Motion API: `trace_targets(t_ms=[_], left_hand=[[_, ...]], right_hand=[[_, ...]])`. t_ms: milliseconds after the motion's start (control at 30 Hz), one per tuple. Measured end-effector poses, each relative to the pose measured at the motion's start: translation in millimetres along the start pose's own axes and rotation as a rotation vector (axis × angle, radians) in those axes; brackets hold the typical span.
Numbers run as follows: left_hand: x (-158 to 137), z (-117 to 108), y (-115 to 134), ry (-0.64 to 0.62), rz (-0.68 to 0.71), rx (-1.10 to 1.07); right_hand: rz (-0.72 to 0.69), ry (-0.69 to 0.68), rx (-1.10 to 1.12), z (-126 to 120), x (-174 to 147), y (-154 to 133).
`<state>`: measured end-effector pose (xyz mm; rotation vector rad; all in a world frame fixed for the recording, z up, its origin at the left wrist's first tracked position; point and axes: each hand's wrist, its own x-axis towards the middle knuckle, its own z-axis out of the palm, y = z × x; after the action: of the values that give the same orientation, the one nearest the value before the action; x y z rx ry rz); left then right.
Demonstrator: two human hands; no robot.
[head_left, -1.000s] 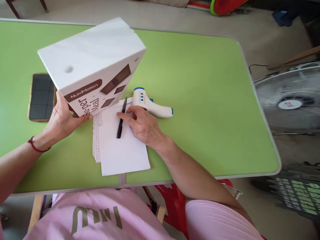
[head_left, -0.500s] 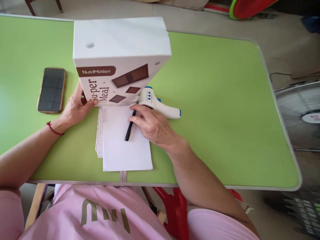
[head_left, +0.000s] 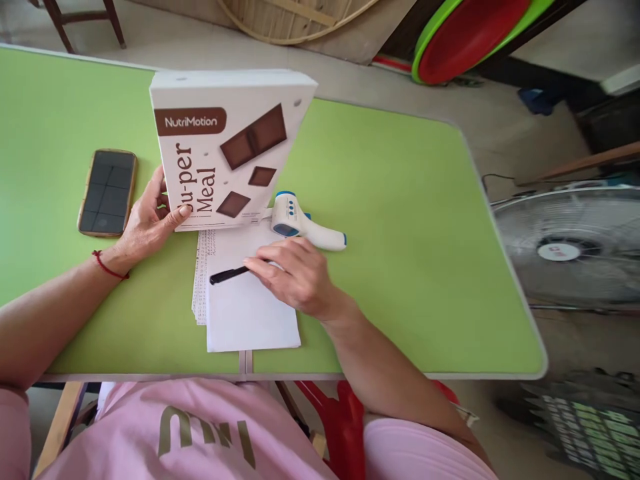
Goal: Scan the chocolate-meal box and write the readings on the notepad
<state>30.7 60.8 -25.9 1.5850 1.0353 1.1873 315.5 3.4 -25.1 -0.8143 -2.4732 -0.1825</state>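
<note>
My left hand (head_left: 153,217) grips the lower left edge of a white box (head_left: 200,170) printed "NutriMotion" and "Meal", its thumb on the front face. The box stands upright at the far end of a stack of white paper (head_left: 253,327). My right hand (head_left: 295,273) pinches a black pen (head_left: 227,275), which points left over the paper. Just beyond that hand lies a white and blue infrared thermometer (head_left: 320,233). Sheets with small handwriting (head_left: 200,293) stick out from under the paper's left side. The right fingertips partly hide the pen's other end.
A phone (head_left: 107,193) in a brown-edged case lies left of the box on the green table (head_left: 400,267). A standing fan (head_left: 560,250) is beyond the table's right edge. Red and green round items (head_left: 470,40) lean at the back, and a stool (head_left: 85,17) stands at upper left.
My right hand has closed on the pen and lifted it, swinging it from steep to nearly level and nearer to me. The box shows more of its front; my left hand still holds it.
</note>
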Motion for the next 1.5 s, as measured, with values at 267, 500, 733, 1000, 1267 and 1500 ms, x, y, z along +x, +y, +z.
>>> trace_targets(t_ms=[267, 500, 733, 1000, 1267, 1500], left_hand=[[-5, 0, -4, 0.051, -0.074, -0.252], [-6, 3, -3, 0.020, -0.129, -0.324], [-11, 5, 5, -0.019, -0.167, -0.290], [-12, 7, 12, -0.038, -0.194, -0.139], [-12, 6, 9, -0.068, -0.176, -0.145], [-11, 6, 11, -0.107, -0.150, -0.184]], right_hand=[[-0.115, -0.105, 0.183, 12, 7, -10], [0.582, -0.021, -0.126, 7, -16, 48], [0.883, 0.088, 0.100, 0, -18, 64], [0.796, 0.160, 1.297, -26, 13, -46], [1.011, 0.085, 1.518, 0, 18, -64], [1.078, 0.018, 1.638, -4, 18, -63]])
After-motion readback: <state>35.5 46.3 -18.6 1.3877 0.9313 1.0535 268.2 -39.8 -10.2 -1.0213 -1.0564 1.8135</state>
